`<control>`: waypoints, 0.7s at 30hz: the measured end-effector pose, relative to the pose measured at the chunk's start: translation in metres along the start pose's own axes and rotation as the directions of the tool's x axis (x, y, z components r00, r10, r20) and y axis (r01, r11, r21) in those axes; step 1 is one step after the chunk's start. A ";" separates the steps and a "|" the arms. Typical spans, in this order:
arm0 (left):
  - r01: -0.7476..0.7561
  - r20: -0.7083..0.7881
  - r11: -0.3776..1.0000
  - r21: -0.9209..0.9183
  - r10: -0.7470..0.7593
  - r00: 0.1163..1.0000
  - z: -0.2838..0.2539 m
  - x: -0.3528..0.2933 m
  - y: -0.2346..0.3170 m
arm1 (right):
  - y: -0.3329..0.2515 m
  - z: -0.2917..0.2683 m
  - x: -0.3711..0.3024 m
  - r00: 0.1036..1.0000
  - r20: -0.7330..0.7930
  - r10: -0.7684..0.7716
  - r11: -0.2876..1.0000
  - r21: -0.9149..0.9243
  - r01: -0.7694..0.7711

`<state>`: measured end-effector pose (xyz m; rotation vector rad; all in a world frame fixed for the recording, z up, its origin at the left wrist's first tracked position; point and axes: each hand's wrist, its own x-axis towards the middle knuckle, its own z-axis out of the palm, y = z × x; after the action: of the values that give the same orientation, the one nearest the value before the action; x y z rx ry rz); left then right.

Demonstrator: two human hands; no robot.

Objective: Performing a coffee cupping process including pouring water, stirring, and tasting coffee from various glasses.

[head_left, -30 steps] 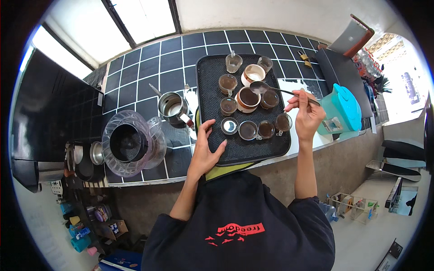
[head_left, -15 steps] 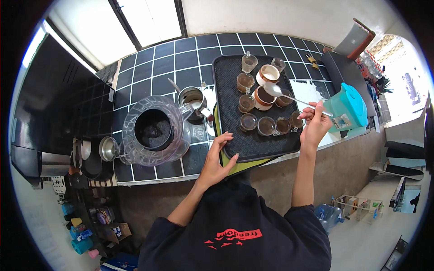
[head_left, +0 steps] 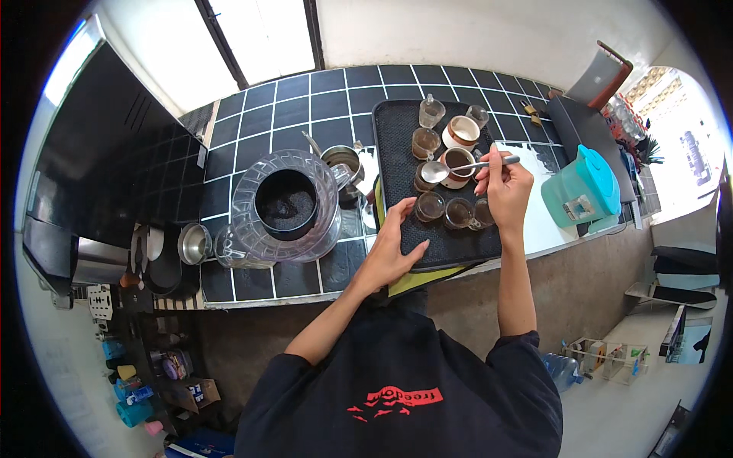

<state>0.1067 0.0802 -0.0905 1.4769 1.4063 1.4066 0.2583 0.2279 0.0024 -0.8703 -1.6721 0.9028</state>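
A metal spoon (head_left: 482, 164) is pinched in my right hand (head_left: 508, 187), its bowl pointing left over the glass cups. Beneath its handle stands a brown-and-white ceramic pot (head_left: 459, 159) with dark contents. A similar white-and-brown pot (head_left: 463, 131) is just behind it. Several small glass cups (head_left: 460, 213) with brown contents stand around them on a black tray (head_left: 396, 145); my right hand hides some. My left hand (head_left: 391, 246) rests at the tray's near left corner, thumb and fingers apart. A yellow-green cloth (head_left: 424, 281) shows under that corner.
Left of the tray are a clear plastic pitcher holding a dark pot (head_left: 286, 204), a metal pot (head_left: 342, 162) and a steel cup (head_left: 195, 243). A turquoise-lidded jug (head_left: 584, 187) stands at the right counter edge. A black appliance (head_left: 114, 153) fills the far left.
My right hand and the spoon have moved left and turned, bringing the spoon's bowl lower, over the left-hand glass cups. My left hand stays at the tray corner. The whole view has shifted slightly.
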 end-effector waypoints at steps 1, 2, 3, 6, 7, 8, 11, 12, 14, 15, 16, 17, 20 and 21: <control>0.007 0.002 1.000 -0.006 -0.007 1.000 0.000 0.004 -0.001 | -0.001 0.002 0.001 1.000 0.007 -0.014 1.000 -0.028 0.014; 0.014 0.004 1.000 -0.012 -0.014 1.000 0.000 0.008 -0.003 | -0.001 0.002 0.002 1.000 0.014 -0.026 0.998 -0.056 0.027; 0.011 0.002 1.000 -0.013 -0.011 1.000 0.001 0.011 -0.005 | 0.001 0.002 0.004 0.999 0.024 -0.025 0.997 -0.066 0.027; -0.003 -0.012 1.000 -0.009 0.003 1.000 0.005 0.021 -0.009 | 0.001 0.003 0.008 0.998 0.036 -0.044 0.995 -0.084 0.047; 0.008 -0.025 1.000 -0.006 -0.008 1.000 0.005 0.024 -0.009 | -0.001 0.004 0.009 0.998 0.034 -0.043 0.995 -0.085 0.046; 0.019 -0.037 1.000 -0.004 -0.019 0.999 0.005 0.026 -0.009 | -0.003 0.005 0.009 0.998 0.044 -0.046 0.993 -0.104 0.051; 0.035 -0.057 0.999 -0.004 -0.035 0.998 0.006 0.031 -0.013 | -0.004 0.005 0.011 0.997 0.063 -0.048 0.990 -0.127 0.056; 0.036 -0.055 0.999 -0.005 -0.036 0.998 0.007 0.032 -0.016 | -0.003 0.005 0.011 0.996 0.075 -0.047 0.990 -0.129 0.057; 0.038 -0.082 0.999 -0.036 -0.041 0.996 0.008 0.035 -0.020 | -0.002 0.005 0.012 0.995 0.082 -0.056 0.989 -0.134 0.067; 0.039 -0.079 0.999 -0.036 -0.041 0.996 0.008 0.036 -0.021 | -0.001 0.005 0.012 0.994 0.092 -0.066 0.987 -0.138 0.079; 0.048 -0.082 0.998 -0.043 -0.052 0.995 0.008 0.036 -0.022 | -0.001 0.005 0.012 0.994 0.091 -0.065 0.987 -0.138 0.077; 0.058 -0.085 0.997 -0.049 -0.062 0.994 0.009 0.037 -0.023 | -0.001 0.005 0.012 0.993 0.093 -0.070 0.986 -0.142 0.082; 0.055 -0.087 0.997 -0.054 -0.060 0.994 0.009 0.039 -0.025 | -0.001 0.006 0.012 0.993 0.092 -0.077 0.985 -0.147 0.090; 0.057 -0.087 0.997 -0.053 -0.061 0.994 0.009 0.039 -0.025 | -0.001 0.006 0.012 0.993 0.090 -0.081 0.985 -0.148 0.093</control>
<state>0.1032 0.1244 -0.1056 1.3452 1.4451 1.4757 0.2493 0.2366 0.0070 -0.8634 -1.8559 0.7690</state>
